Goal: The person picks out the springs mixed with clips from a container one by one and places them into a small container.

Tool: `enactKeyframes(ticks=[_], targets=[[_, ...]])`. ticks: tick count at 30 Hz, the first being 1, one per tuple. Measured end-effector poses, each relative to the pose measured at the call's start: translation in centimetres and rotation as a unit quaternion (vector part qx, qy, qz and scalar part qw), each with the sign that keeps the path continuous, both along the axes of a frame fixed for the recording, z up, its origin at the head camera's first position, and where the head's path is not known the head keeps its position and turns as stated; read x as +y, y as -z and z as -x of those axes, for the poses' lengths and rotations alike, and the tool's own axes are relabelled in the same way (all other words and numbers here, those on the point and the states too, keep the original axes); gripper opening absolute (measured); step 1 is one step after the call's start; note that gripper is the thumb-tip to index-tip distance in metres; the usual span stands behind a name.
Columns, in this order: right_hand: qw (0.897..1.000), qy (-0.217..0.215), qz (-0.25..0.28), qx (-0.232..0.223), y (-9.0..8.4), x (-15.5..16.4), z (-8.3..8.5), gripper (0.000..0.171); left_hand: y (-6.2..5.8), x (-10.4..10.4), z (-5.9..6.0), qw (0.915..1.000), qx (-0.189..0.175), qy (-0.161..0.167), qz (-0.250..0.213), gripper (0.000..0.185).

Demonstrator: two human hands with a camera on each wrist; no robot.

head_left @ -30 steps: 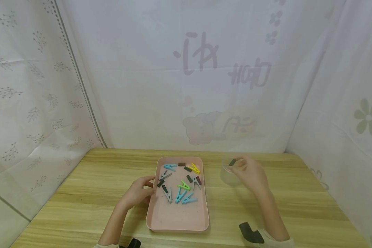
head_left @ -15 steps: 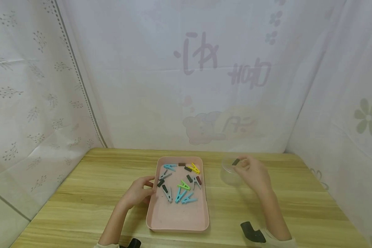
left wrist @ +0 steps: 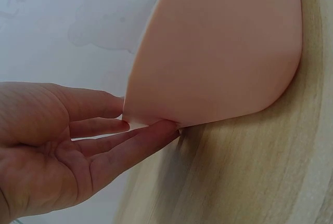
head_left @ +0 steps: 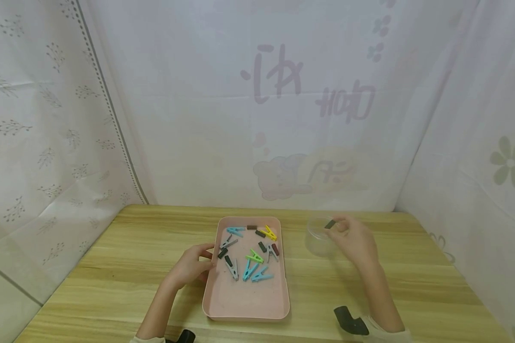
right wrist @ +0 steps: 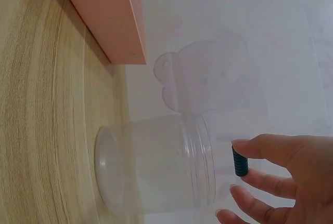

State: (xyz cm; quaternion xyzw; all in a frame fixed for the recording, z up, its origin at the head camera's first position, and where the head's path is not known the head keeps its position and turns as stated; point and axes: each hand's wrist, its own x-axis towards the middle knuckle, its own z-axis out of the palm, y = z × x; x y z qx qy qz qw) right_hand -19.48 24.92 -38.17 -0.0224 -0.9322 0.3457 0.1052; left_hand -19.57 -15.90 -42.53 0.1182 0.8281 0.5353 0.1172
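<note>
My right hand (head_left: 355,242) pinches a small dark green ribbed cylinder (right wrist: 240,161), spring-like in look, between thumb and finger. It is at the mouth of a clear plastic jar (right wrist: 156,164), which stands upright on the table. Along the left side of a pink tray (head_left: 249,305), my left hand (head_left: 190,265) grips the wall, as the left wrist view (left wrist: 44,151) also shows. Inside the tray lie several clothespins, among them a yellow clothespin (head_left: 269,233), a green clothespin (head_left: 255,257) and a blue clothespin (head_left: 250,270). Small ribbed cylinders, dark and reddish (head_left: 275,249), lie among them.
The wooden table (head_left: 317,290) reaches to a pale printed curtain (head_left: 197,143) behind and at both sides. Dark curved pieces (head_left: 351,321) are at the wrists, by the light sleeves.
My right hand has drifted slightly right and up with the cylinder, over the jar's mouth. The left hand and tray have stayed still.
</note>
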Motion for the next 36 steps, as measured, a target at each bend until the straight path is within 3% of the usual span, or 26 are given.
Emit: enactKeyframes(ticks=[36], targets=[[0.999,0.032,0.002,-0.039,1.0,0.8,0.7,0.058,0.0,0.0,0.0,0.9999,0.004,-0.009,0.012,0.057]])
